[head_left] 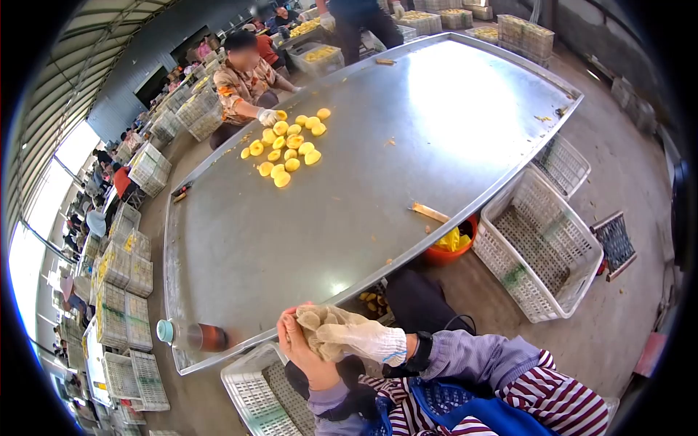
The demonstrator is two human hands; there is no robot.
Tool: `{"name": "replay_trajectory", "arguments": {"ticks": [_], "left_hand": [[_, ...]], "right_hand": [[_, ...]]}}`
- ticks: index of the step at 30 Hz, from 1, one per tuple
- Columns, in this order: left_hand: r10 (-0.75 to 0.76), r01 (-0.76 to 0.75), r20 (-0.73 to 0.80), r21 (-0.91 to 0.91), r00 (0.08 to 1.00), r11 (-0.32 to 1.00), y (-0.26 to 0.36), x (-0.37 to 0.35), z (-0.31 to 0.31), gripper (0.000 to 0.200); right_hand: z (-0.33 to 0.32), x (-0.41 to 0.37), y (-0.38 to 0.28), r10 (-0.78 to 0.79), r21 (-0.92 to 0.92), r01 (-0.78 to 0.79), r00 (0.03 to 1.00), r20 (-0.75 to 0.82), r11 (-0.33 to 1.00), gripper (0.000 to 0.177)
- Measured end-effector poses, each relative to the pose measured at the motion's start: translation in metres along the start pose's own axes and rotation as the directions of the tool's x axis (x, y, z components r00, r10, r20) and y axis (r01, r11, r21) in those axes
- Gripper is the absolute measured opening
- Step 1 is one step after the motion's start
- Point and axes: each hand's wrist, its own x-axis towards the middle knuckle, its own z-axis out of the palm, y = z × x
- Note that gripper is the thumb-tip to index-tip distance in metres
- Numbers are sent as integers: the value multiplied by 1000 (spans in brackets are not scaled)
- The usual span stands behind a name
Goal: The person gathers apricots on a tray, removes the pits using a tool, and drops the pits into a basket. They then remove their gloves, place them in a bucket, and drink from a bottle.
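Near the front edge of the metal table, my two hands are pressed together. My left hand is bare, its fingers mostly upright behind the glove. My right hand wears a dirty white knitted glove and lies against the left palm and fingers. Whether anything is between them is hidden. Left of them, a bottle with a light blue cap and dark liquid lies on the table corner. Yellow halved fruit is spread at the table's far left, where a seated person's gloved hand touches a piece.
A white crate stands below my hands. At the right are a large white crate, a smaller one and an orange bucket. A wooden-handled tool lies near the table edge. Stacked crates and people fill the left background.
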Motion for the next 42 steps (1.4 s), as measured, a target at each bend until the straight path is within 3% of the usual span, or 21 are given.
{"name": "replay_trajectory", "arguments": {"ticks": [1,6,8,15,17,18,19,21,22,23,24,25,26,29,30,34,35,36,39,40,42], "left_hand": [[20,-20,-18,-14,1000,1000,0,5,-3,27],[71,-78,-115,-55,991,995,11,24,-18,24],[101,-106,-142,-31,985,994,17,27,-23,24],[154,-148,-163,45,975,988,30,26,-23,27],[161,-151,-199,64,967,986,33,27,-19,27],[355,-282,-137,380,925,881,34,35,-34,27],[510,-381,-15,646,860,662,34,50,-63,26],[525,-412,33,662,850,626,40,57,-71,26],[403,-345,-46,434,914,832,51,50,-58,26],[257,-241,-85,166,963,956,58,43,-46,26],[326,-327,49,282,944,902,57,37,-35,26],[238,-254,87,290,967,923,51,34,-29,26],[150,-181,123,302,981,936,46,32,-24,25],[-30,-45,225,319,974,947,30,27,-2,26],[-49,-29,231,321,972,947,28,25,7,27],[-84,13,198,336,977,942,15,27,6,28],[-79,9,190,343,979,939,10,27,6,29],[-135,74,296,209,946,975,0,23,4,54],[-130,-232,566,522,814,821,-31,4,-1,88],[-324,54,592,428,738,902,-19,-6,9,108],[-378,91,592,455,712,886,-28,-9,14,102]], "right_hand": [[7,-5,-6,-11,25,10,998,62,1000,43],[10,-9,-27,-17,-268,140,911,413,953,60],[18,-18,-36,2,-197,89,906,423,976,58],[5,-26,-43,128,-479,41,941,314,877,55],[12,-33,-56,234,-496,-102,949,212,862,50],[-4,-44,-50,237,-453,-134,955,180,881,48],[-24,-57,-42,241,-409,-162,959,148,898,46],[-51,-71,-34,256,-318,-217,963,87,923,42],[-53,-71,-33,180,-515,-143,983,23,845,45],[-49,-67,-31,62,-640,-33,998,23,768,49],[-41,-61,-27,-55,-749,68,998,42,659,53],[-34,-57,-26,-168,-838,157,983,79,522,57],[-27,-51,-31,-187,-933,170,976,114,316,68],[-47,-39,-10,-75,-901,70,996,41,428,69],[-42,-38,-7,-117,-791,66,993,-8,609,57],[-58,-42,-3,-72,-535,-49,976,-204,844,34],[-62,-42,-3,-69,-521,-50,976,-207,852,35],[-66,-41,-4,-79,-510,-43,974,-215,859,37],[-52,-40,-28,-187,-513,28,947,-262,858,41],[-54,-41,-35,-212,-540,38,941,-265,841,42],[-61,-46,-42,-265,-604,56,928,-262,795,40]]}}
